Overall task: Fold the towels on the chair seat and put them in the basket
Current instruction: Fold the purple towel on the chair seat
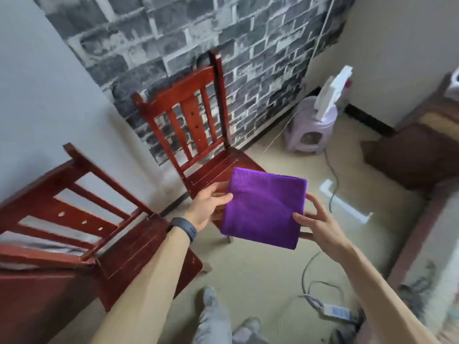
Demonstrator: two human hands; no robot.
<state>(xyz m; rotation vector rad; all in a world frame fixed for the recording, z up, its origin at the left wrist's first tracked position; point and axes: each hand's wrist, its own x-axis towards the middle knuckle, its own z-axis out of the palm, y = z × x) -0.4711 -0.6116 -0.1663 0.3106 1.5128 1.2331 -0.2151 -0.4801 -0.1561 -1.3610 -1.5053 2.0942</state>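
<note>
1. A folded purple towel [263,207] was held up between two hands. It was a flat, neat square.
2. The left hand [211,207] held the towel's left edge. Its thumb lay on top and its fingers went under the cloth.
3. The right hand [320,224] held the towel's right side near the bottom corner. Its thumb pressed on top and its fingers were spread out behind the edge.
4. The towel hung over the front part of a red wooden chair [193,120]. It hid the front of the chair seat [213,170]. I could not tell if it touched the seat.
5. A dark wristband [183,229] sat on the left wrist.
6. A second red chair [74,207] stood to the left, close to the person. Something grey [37,244] showed through its back slats, too blurry to name.
7. A brick-pattern wall [173,33] was behind the first chair.
8. A small light purple stool [310,130] stood by the wall with white things [332,93] on top.
9. A white power strip [337,312] with cables lay on the floor at the lower right.
10. The person's grey trouser leg [213,316] showed at the bottom.
</note>
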